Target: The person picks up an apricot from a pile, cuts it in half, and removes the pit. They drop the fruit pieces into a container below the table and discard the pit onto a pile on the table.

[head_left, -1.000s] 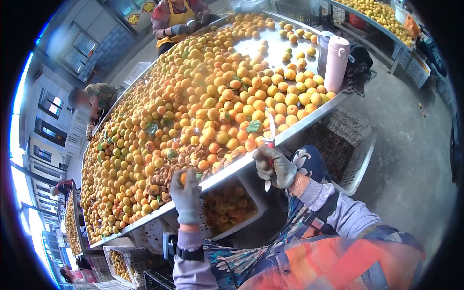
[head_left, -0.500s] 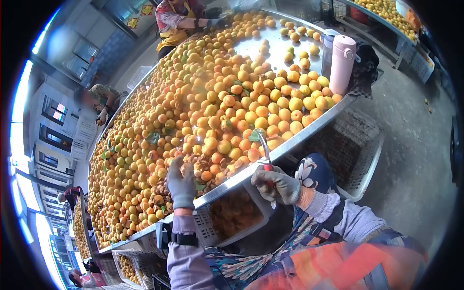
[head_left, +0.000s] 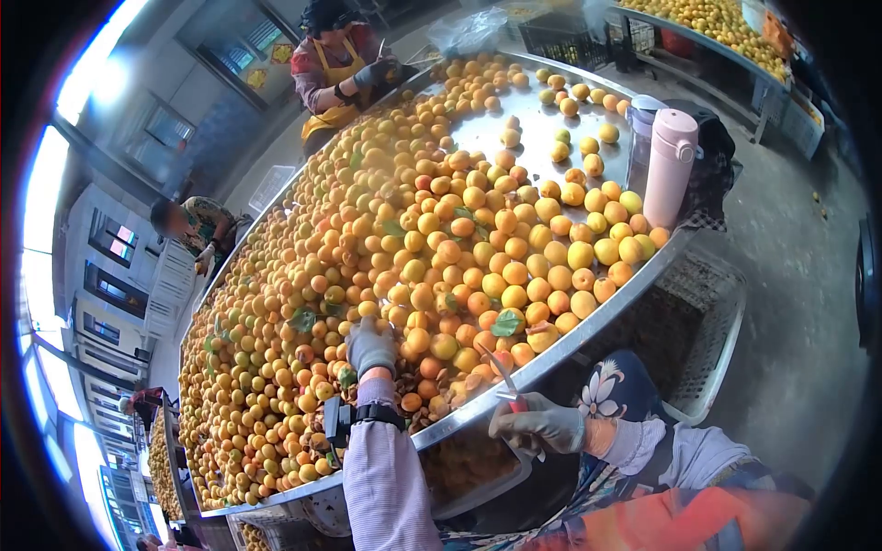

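My left hand [head_left: 370,347], in a grey glove, reaches into a wide heap of apricots [head_left: 404,266] on the metal table. Its fingertips are down among the fruit, so whether they have closed round an apricot is hidden. My right hand [head_left: 542,427], also gloved, is closed on a curved knife [head_left: 503,372] with a red handle, at the table's near edge. The blade points up toward the heap, and a metal tip shows below the hand. Brownish, split fruit pieces [head_left: 439,402] lie along the rim between my hands.
A pink bottle [head_left: 671,168] and a clear bottle [head_left: 640,138] stand at the right corner of the table [head_left: 588,344]. Crates [head_left: 712,349] sit beneath. One co-worker [head_left: 335,73] works at the far side, another [head_left: 204,230] at the left.
My left hand has moved forward into the apricots. The right hand, still round the knife, has shifted slightly down in view. The view has tilted, and the far co-worker shows more fully.
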`<move>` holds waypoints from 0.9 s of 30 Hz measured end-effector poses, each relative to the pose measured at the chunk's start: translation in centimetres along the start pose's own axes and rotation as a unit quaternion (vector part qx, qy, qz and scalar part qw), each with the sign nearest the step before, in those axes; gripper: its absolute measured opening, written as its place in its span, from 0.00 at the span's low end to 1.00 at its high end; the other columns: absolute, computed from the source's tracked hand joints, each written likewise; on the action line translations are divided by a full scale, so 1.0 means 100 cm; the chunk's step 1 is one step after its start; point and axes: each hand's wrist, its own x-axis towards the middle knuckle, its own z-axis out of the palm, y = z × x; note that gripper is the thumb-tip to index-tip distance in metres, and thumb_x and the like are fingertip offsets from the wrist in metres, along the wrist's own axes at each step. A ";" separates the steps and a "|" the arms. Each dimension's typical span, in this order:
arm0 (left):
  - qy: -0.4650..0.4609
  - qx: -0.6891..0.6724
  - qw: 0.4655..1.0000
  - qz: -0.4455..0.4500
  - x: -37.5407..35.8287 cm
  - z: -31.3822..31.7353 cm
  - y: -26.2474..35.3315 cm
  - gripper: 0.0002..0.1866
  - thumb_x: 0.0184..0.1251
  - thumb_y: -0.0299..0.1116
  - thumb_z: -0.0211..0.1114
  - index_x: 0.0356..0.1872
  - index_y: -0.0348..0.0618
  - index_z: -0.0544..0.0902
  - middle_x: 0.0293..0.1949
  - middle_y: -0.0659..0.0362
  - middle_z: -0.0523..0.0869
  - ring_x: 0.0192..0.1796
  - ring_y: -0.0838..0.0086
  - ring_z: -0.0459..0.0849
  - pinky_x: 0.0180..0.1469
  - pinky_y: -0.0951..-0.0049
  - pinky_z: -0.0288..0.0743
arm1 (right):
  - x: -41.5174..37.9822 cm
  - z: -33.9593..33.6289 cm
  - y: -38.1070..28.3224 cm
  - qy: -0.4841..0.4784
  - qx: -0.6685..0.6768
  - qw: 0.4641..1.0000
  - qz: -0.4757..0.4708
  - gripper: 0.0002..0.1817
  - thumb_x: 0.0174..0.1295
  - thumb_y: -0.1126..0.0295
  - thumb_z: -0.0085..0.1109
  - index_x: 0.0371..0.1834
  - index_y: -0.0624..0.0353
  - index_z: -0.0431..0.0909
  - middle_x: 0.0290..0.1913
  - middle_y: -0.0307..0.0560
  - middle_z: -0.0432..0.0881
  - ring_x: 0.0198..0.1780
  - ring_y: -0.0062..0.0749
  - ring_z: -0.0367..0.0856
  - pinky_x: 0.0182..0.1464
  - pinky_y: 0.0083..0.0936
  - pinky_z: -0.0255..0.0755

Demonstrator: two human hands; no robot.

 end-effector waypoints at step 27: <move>-0.185 -0.828 0.519 0.101 -0.256 -0.008 -0.033 0.22 0.72 0.31 0.54 0.64 0.38 0.64 0.54 0.53 0.75 0.55 0.68 0.76 0.58 0.70 0.73 | -0.041 0.053 0.022 -0.037 -0.328 0.944 0.017 0.29 0.66 0.38 0.43 0.44 0.56 0.76 0.23 0.35 0.72 0.20 0.15 0.66 0.23 0.13 0.60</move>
